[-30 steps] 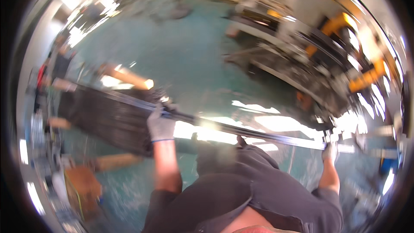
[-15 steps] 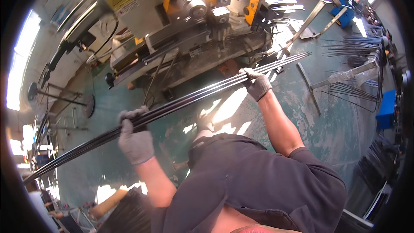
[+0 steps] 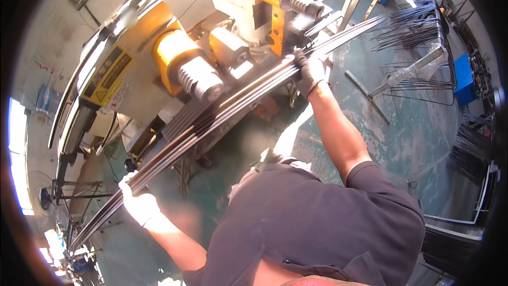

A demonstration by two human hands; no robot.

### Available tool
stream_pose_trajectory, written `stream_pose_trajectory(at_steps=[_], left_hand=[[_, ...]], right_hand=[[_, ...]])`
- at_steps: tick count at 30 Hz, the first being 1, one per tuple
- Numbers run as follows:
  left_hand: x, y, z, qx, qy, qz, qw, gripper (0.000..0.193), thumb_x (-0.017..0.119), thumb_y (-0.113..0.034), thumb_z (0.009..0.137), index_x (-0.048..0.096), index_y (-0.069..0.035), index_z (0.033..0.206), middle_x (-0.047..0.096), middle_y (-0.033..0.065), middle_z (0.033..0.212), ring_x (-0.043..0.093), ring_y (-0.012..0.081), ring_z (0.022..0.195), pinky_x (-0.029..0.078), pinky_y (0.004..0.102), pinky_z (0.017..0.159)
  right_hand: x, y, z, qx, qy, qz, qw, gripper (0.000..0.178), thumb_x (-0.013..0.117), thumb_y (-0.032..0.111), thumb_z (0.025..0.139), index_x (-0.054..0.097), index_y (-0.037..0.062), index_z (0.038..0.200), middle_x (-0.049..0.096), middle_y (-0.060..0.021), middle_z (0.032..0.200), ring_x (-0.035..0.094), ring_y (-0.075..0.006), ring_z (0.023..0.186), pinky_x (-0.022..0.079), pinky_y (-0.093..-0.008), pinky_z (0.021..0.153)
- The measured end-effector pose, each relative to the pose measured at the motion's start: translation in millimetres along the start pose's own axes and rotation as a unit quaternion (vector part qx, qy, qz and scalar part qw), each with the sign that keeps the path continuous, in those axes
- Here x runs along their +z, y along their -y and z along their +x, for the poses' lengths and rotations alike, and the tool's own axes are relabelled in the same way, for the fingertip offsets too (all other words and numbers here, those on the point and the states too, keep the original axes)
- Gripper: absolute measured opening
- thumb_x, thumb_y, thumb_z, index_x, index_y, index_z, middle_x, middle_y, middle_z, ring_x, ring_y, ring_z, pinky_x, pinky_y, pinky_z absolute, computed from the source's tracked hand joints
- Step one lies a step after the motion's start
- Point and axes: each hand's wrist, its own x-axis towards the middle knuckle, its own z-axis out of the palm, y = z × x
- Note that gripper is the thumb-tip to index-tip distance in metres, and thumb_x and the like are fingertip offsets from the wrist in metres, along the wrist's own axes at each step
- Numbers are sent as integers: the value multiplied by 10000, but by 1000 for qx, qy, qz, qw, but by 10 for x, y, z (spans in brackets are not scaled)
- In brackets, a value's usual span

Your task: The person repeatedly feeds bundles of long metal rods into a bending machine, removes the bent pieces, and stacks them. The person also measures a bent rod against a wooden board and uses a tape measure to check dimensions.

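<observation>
I hold several long, thin metal rods (image 3: 238, 107) in a slanting bundle, running from lower left to upper right in front of a machine. My left hand (image 3: 139, 202), in a glove bleached by sunlight, closes on the bundle toward its left end. Farther along, near the right end, my gloved right hand (image 3: 308, 72) grips the same rods from the near side. The rods lie slightly spread between my hands. The bundle passes close to the machine's orange housing (image 3: 168, 55) and ridged metal roller (image 3: 200, 78). I cannot tell whether the rods touch the machine.
A second orange bracket (image 3: 276, 32) with a ridged roller (image 3: 306, 6) stands farther right. At the right, a metal rack (image 3: 415, 69) bears many thin rods, beside a blue box (image 3: 465, 79). A stand (image 3: 79, 196) is at the left, over the green floor (image 3: 360, 180).
Both hands have carried the rods up and forward to the machine. My left hand has moved outward to the left, and the rods are more spread. The machine appears closer.
</observation>
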Motion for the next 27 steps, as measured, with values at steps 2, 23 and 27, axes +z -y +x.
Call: stream_pose_trajectory(at_steps=[2,23,27], left_hand=[[180,225,69,-24,-63,15,998,300,657,-309,1082,675,-14,1131,712,108,1104,677,255,1060,537,410,1015],[517,915,408,-67,-50,95,992,392,648,-279,1092,647,53,1299,729,133,1180,729,197,978,598,328,887],[279,647,314,-223,59,139,963,471,599,-389,1110,655,34,1309,728,106,1031,623,147,586,519,301,527]], right_hand=[[53,-114,407,90,33,-20,995,174,675,211,1072,685,42,1114,736,-85,961,718,-203,855,627,-388,762],[-156,-483,1741,-232,62,-641,729,477,781,444,976,722,58,1248,785,-103,1091,714,-257,1009,551,-445,885],[762,-479,590,43,64,-317,945,422,770,441,987,795,20,958,759,-84,906,664,-179,803,542,-360,742]])
